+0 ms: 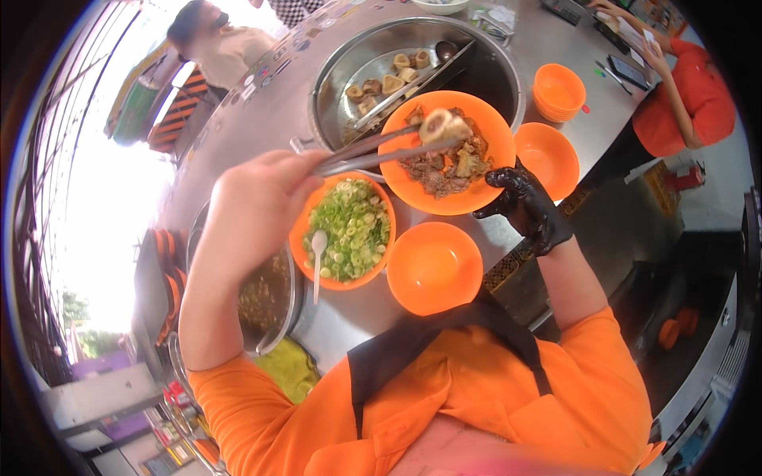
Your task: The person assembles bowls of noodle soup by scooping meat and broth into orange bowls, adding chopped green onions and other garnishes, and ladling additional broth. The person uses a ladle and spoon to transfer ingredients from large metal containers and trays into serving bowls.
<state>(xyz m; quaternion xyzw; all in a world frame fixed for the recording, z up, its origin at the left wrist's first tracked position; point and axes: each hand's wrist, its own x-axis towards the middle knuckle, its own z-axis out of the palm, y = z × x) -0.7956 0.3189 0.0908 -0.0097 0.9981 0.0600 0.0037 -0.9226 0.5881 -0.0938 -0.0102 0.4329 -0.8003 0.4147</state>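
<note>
My bare left hand [266,194] is closed round a pair of metal tongs [369,151], which reach right over an orange bowl [429,103]. At their tips is a pale chunk of marrow bone [443,127]. Brown cooked meat pieces [444,176] lie in that bowl. My right hand [530,208], in a black glove, grips the bowl by its lower right rim and holds it up, partly over a big steel pot [321,87]. Below the tongs stands an orange bowl of chopped green onion [349,226] with a white plastic spoon [319,250] in it.
More bone pieces [393,83] and a ladle [446,51] are in the divided pot. An orange bowl [434,266] sits near my chest, another [548,163] beside stacked bowls [559,87]. Left is a pot of brown broth [266,293]. People stand far left and right.
</note>
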